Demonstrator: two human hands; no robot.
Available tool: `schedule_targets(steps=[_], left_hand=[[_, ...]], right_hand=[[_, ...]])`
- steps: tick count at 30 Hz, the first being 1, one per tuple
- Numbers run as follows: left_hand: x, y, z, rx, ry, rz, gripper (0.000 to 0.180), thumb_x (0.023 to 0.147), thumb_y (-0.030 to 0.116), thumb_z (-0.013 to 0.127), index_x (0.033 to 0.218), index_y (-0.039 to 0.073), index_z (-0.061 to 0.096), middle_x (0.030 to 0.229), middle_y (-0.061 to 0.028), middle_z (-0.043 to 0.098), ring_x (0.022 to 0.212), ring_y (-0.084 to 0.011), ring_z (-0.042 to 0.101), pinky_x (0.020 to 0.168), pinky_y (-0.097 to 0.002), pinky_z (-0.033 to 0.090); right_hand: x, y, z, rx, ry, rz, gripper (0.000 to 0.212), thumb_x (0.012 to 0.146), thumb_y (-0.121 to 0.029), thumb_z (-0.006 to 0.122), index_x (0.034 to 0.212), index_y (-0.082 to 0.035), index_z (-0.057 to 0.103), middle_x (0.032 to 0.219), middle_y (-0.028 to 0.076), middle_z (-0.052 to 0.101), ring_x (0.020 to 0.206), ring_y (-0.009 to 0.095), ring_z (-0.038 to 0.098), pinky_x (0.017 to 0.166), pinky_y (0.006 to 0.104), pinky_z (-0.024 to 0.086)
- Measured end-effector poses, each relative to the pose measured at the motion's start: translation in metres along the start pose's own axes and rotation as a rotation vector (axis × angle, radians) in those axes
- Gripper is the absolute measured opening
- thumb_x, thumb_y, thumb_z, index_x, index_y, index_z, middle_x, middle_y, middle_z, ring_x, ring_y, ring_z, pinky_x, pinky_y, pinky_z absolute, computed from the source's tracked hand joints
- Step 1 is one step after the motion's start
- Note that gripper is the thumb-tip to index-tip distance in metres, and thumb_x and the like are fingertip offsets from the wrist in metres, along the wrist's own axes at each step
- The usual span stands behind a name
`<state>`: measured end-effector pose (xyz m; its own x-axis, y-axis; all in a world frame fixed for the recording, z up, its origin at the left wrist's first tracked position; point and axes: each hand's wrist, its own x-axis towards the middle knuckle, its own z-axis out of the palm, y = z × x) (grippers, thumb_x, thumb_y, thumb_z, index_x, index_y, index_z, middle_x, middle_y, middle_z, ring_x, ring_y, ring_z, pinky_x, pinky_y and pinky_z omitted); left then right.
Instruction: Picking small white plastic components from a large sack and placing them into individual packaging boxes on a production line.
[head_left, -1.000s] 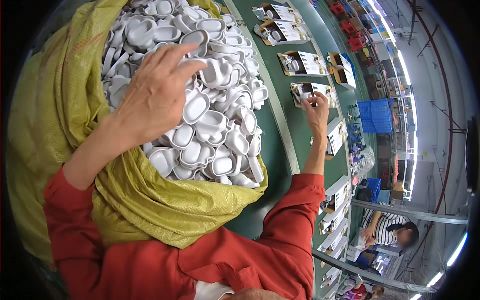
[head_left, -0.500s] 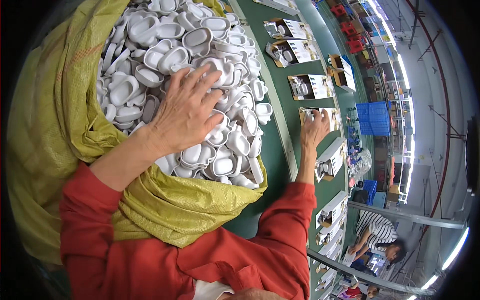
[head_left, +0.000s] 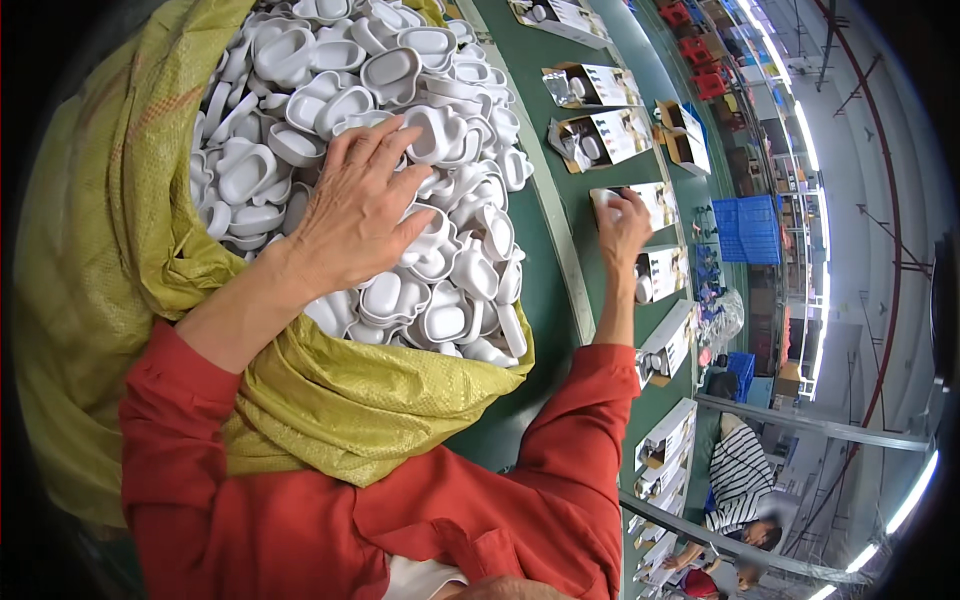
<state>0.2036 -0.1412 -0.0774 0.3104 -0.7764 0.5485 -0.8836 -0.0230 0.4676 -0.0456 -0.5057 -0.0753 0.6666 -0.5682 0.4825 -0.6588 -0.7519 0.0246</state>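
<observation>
My left hand (head_left: 362, 212) lies palm down on a heap of glossy white double-lobed plastic pieces (head_left: 395, 75), its fingers stretched and apart. The heap fills a yellow woven sack (head_left: 390, 400) with its mouth folded back. Across the green belt (head_left: 530, 95), my right hand (head_left: 627, 228) is at the open end of a small printed carton (head_left: 658, 203). Its fingers are curled together there; what they grip inside the opening is hidden. Just below that hand, another carton (head_left: 668, 272) shows a white piece (head_left: 643, 287) at its open end.
More open cartons (head_left: 603, 137) lie along the belt, several with pieces and clear bags at their mouths. A metal rail (head_left: 565, 235) edges the belt on the sack's side. Beyond stand a blue crate (head_left: 747, 230), red stools (head_left: 708, 82) and a person in a striped top (head_left: 740, 470).
The cartons have shifted down the picture along the belt. My right hand has gone from one carton to the one above it. The left hand has moved slightly left and its fingers are closer.
</observation>
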Motion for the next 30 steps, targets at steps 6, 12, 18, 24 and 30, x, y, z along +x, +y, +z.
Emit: schedule_targets(steps=[6,12,18,24,30], left_hand=[[0.005,-0.004,0.005,0.034,0.003,0.019,0.040,0.083,0.020,0.073,0.116,-0.001,0.063,0.140,-0.0194,0.049,0.135,-0.0368,0.041,0.109,-0.0489,0.031],[0.005,-0.015,0.011,0.041,0.010,0.020,0.037,0.084,0.023,0.072,0.112,0.000,0.064,0.135,-0.0212,0.050,0.133,-0.0361,0.043,0.110,-0.0493,0.031],[0.017,-0.020,0.011,-0.013,-0.009,0.034,0.039,0.084,0.020,0.072,0.116,0.000,0.063,0.141,-0.0175,0.049,0.135,-0.0353,0.041,0.110,-0.0479,0.031],[0.014,-0.014,0.009,0.004,-0.019,0.038,0.040,0.085,0.020,0.071,0.118,-0.001,0.062,0.141,-0.0192,0.048,0.135,-0.0361,0.041,0.110,-0.0490,0.030],[0.015,-0.018,0.010,0.021,-0.022,0.034,0.038,0.085,0.020,0.071,0.116,-0.001,0.063,0.141,-0.0190,0.048,0.136,-0.0360,0.041,0.110,-0.0484,0.030]], right_hand=[[-0.007,0.017,-0.003,0.081,0.110,0.024,0.019,0.080,-0.008,0.072,0.099,-0.006,0.072,0.125,0.019,0.063,0.120,0.037,0.057,0.101,0.0485,0.042],[0.001,-0.138,0.027,0.162,-0.094,-0.420,0.022,0.077,-0.020,0.078,0.093,-0.007,0.072,0.129,0.013,0.060,0.125,0.033,0.052,0.106,0.0499,0.034],[0.024,-0.054,0.009,0.243,-0.073,-0.185,0.009,0.078,-0.011,0.073,0.086,-0.007,0.074,0.131,0.018,0.061,0.121,0.038,0.056,0.101,0.0504,0.041],[0.001,0.027,-0.013,-0.325,0.055,0.029,0.023,0.081,-0.014,0.066,0.102,-0.006,0.072,0.134,0.023,0.058,0.125,0.037,0.054,0.105,0.0521,0.036],[0.017,-0.094,0.016,0.238,-0.043,-0.258,0.027,0.078,-0.009,0.075,0.105,-0.011,0.071,0.133,0.014,0.060,0.124,0.036,0.054,0.105,0.0483,0.038]])
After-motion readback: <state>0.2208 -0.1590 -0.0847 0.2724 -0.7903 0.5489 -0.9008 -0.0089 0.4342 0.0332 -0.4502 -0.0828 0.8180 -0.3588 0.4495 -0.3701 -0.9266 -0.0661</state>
